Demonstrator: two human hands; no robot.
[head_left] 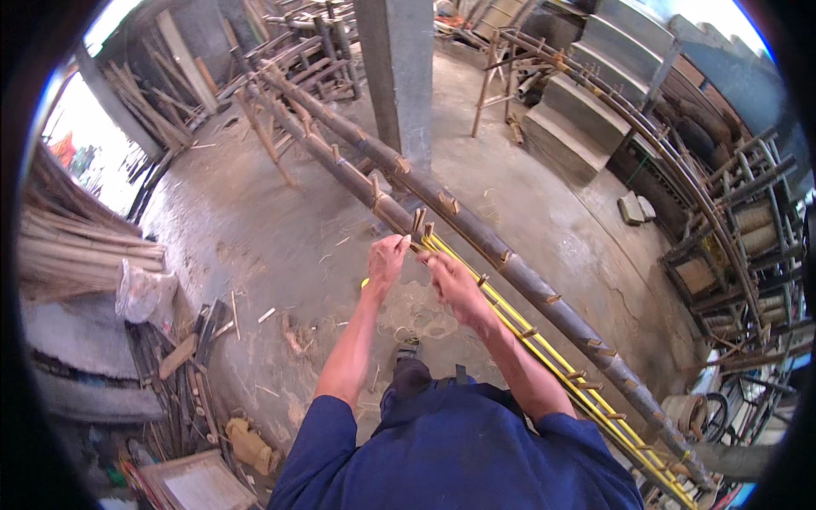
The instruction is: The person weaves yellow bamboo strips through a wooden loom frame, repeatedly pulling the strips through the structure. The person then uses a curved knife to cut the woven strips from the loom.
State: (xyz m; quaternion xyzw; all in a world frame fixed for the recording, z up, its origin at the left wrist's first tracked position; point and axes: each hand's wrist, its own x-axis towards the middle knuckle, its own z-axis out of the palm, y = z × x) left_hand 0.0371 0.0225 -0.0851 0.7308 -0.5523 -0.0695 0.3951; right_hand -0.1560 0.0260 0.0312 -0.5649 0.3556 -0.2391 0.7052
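Note:
Two long dark bamboo poles run slantwise from far left to near right. The farther pole (531, 279) carries short wooden pieces at intervals. Along the nearer pole (340, 174), several short wooden pegs (419, 219) stick up, and yellow strands (544, 344) stretch along its near right part. My left hand (388, 260) is closed in a pinch just beside the pegs at the strands' upper end. Right next to it, my right hand (456, 285) is curled, its fingertips by the same end. A thin piece shows between the hands, too small to name.
A concrete pillar (395, 76) rises beyond the poles. Concrete steps (578, 119) stand at the far right, with a bamboo frame (731, 229) nearer. At left lie bundled poles (85, 251), a plastic bag (146, 293) and wood scraps (191, 357). Offcuts litter the floor.

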